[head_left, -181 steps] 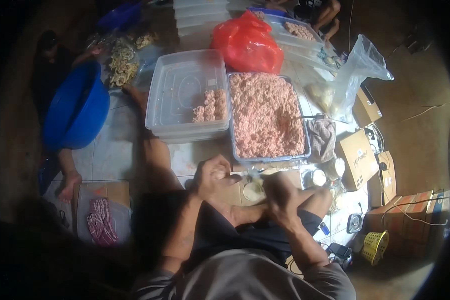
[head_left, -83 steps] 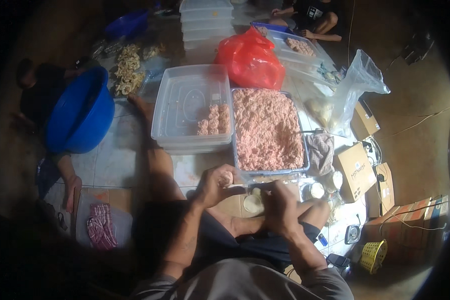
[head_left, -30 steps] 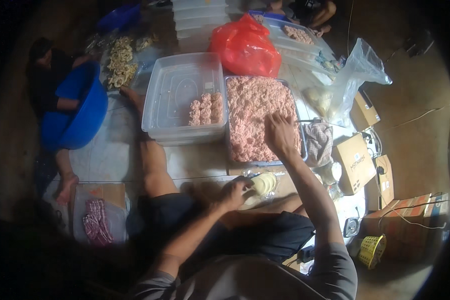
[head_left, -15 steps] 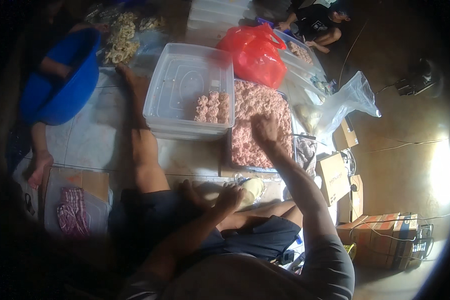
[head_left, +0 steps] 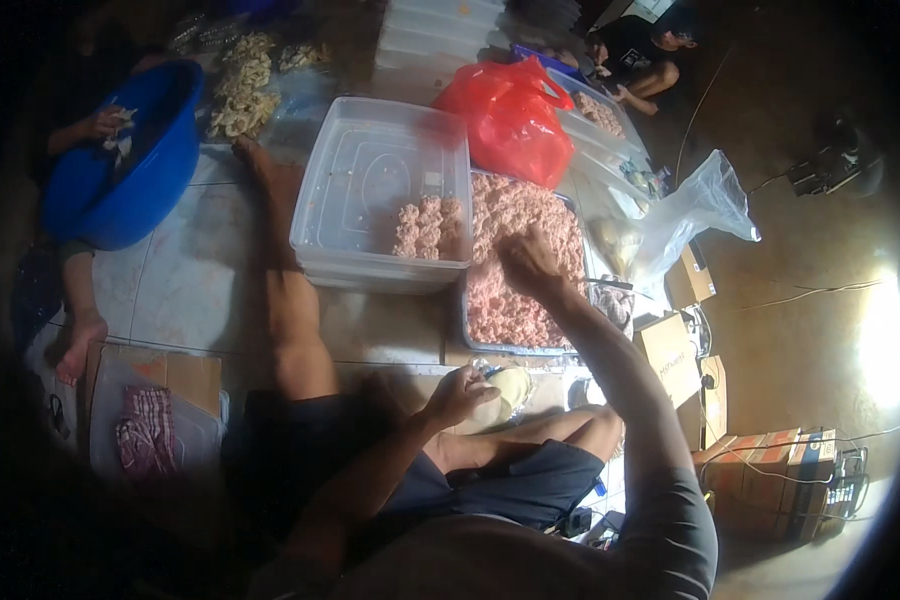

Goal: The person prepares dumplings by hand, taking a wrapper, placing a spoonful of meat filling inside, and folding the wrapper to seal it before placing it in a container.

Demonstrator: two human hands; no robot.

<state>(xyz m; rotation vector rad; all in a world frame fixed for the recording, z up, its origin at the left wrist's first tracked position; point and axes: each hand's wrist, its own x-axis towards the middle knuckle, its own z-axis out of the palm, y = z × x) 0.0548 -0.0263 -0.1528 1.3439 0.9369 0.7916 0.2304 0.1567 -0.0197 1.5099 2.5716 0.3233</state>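
My right hand is down on the pink minced meat, which fills a shallow tray in front of me. Its fingers are curled at the surface, and what they grip is hidden. Closer to my lap, my left hand is closed; I cannot make out what is in it. Pale yellow round sheets in clear plastic lie just beside that hand. Left of the tray stands a clear plastic box, with several pink meat portions in rows in its near right corner.
A red plastic bag sits behind the tray. A clear bag and cardboard boxes stand to the right. At the left, a co-worker's hand holds pale pieces over a blue basin. Another person sits far right.
My left hand has risen slightly beside the yellow sheets. My right hand stays at the meat. The co-worker's hand has come up in the basin with pale pieces. The whole view has shifted slightly.
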